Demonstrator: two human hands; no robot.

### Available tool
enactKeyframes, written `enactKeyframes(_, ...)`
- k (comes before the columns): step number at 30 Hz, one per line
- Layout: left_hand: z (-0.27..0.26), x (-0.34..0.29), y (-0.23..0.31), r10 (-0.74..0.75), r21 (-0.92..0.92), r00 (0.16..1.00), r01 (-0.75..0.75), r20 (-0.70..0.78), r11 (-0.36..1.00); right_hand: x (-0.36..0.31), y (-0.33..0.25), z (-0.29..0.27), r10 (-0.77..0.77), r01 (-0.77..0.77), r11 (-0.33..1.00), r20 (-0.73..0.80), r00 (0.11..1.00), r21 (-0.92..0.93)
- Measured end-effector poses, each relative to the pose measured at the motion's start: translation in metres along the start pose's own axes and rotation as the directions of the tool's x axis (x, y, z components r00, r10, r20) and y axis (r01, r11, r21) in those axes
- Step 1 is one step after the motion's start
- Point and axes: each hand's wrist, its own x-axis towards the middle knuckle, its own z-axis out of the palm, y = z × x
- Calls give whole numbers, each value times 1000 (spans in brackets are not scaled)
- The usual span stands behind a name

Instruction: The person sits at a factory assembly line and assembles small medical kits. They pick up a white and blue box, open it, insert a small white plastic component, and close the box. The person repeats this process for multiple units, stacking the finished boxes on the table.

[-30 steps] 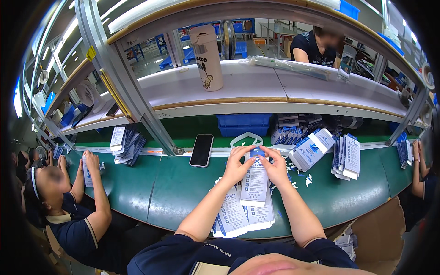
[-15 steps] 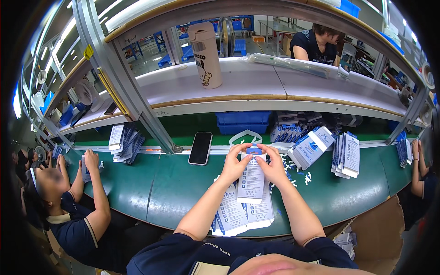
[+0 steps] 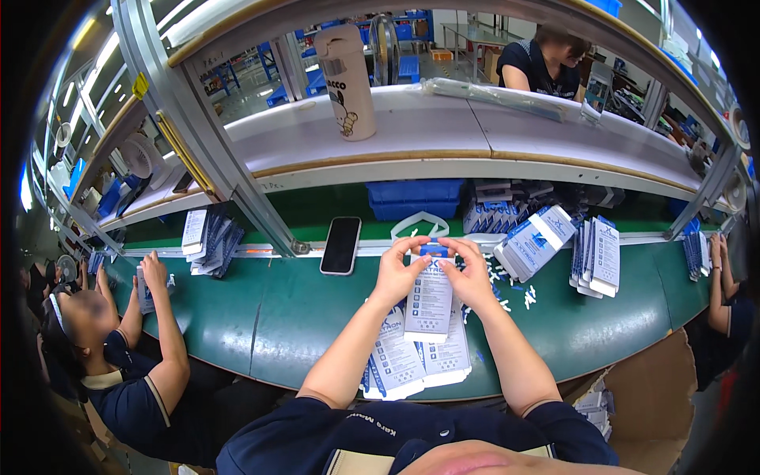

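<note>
A flat white and blue cardboard box [image 3: 428, 305] is held upright between my two hands, its printed face toward me. My left hand [image 3: 400, 269] grips its upper left edge, and my right hand [image 3: 472, 273] grips the upper right edge. The thumbs press on the front near the blue top flap, with the fingers behind. Beneath the held box, more flat boxes [image 3: 393, 360] of the same kind lie fanned on the green table [image 3: 309, 313]. Small white and blue pieces [image 3: 507, 289] are scattered just right of my right hand.
A black-screened phone [image 3: 341, 246] lies left of my hands. Stacks of flat boxes [image 3: 537, 241] stand at the right, and another stack [image 3: 212, 241] at the left. Behind are a blue bin [image 3: 413, 199] and a shelf with a tumbler [image 3: 347, 83]. Co-workers sit nearby; a large carton [image 3: 649, 404] stands lower right.
The whole view has shifted slightly, so things sit a little higher and further left. Both hands keep hold of the box at its top edge.
</note>
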Motion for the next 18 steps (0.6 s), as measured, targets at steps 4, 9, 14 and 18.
enactKeyframes(4,0,1,10,53,68,998,-54,16,996,1,1,0,-23,22,998,-26,999,-52)
enactKeyframes(9,0,1,16,85,118,996,-85,4,989,0,-3,1,-106,100,986,-35,994,-135)
enactKeyframes(14,0,1,21,121,138,993,-120,5,983,1,-7,2,-134,119,975,-71,988,-189)
enactKeyframes(18,1,1,18,184,219,983,-178,-7,959,-2,-5,5,-120,97,975,-105,987,-201)
